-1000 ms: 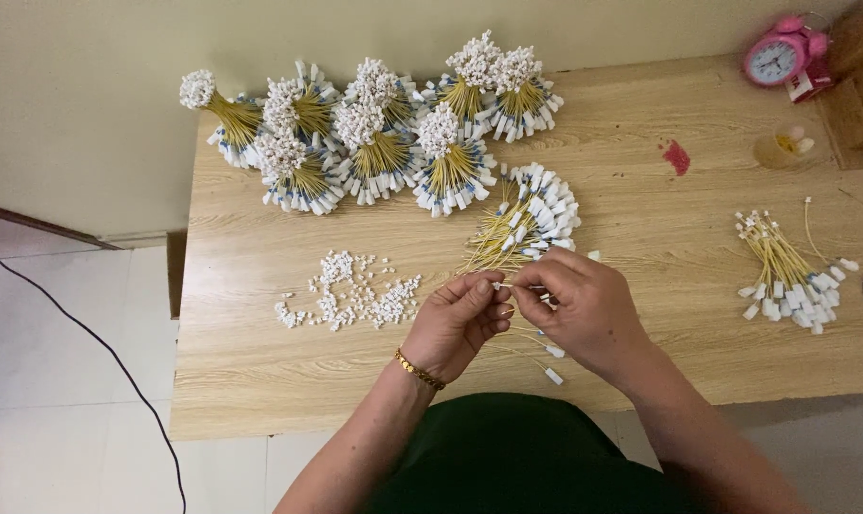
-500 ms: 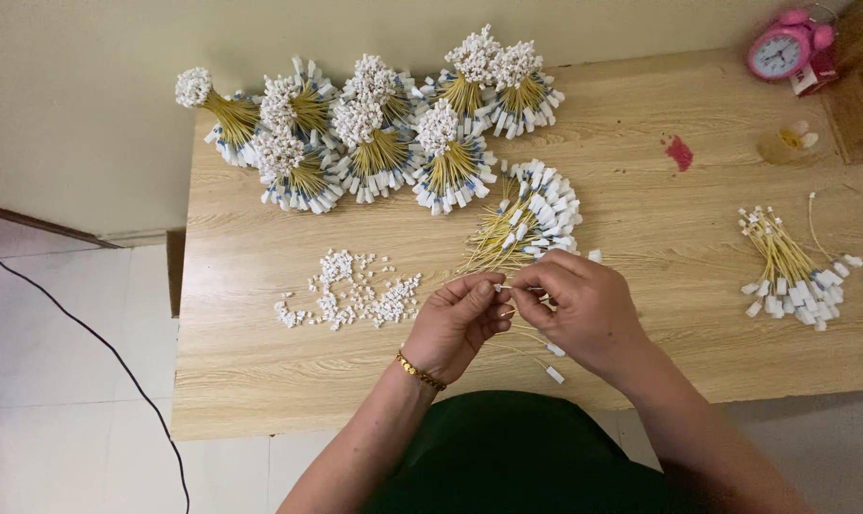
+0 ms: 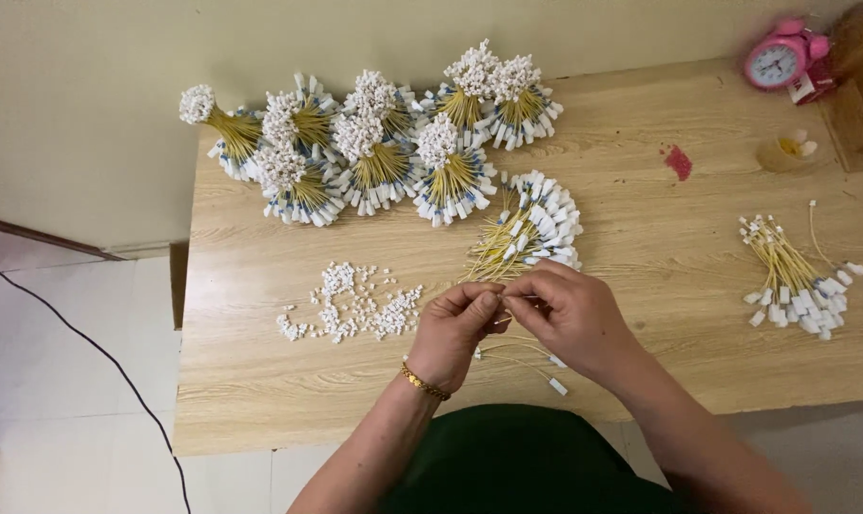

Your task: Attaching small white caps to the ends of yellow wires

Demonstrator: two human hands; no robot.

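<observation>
My left hand [image 3: 455,333] and my right hand [image 3: 569,314] meet over the middle of the wooden table [image 3: 260,400], fingertips pinched together on a thin yellow string tag with a small white piece. The left wrist wears a gold bracelet [image 3: 422,383]. Just beyond my hands lies a fanned pile of yellow strings with white tags [image 3: 531,228]. A scatter of small white plastic pieces [image 3: 351,305] lies left of my left hand. A few loose tagged strings [image 3: 527,366] rest under my hands.
Several tied bundles of finished tags [image 3: 374,152] stand along the table's far edge. Another loose bunch of tagged strings [image 3: 793,276] lies at the right. A pink alarm clock [image 3: 779,57], a small cup [image 3: 784,152] and a red scrap [image 3: 679,162] sit far right. A black cable [image 3: 79,333] crosses the floor.
My hands stay in the same spot; the fingers have shifted slightly on the string tag between them.
</observation>
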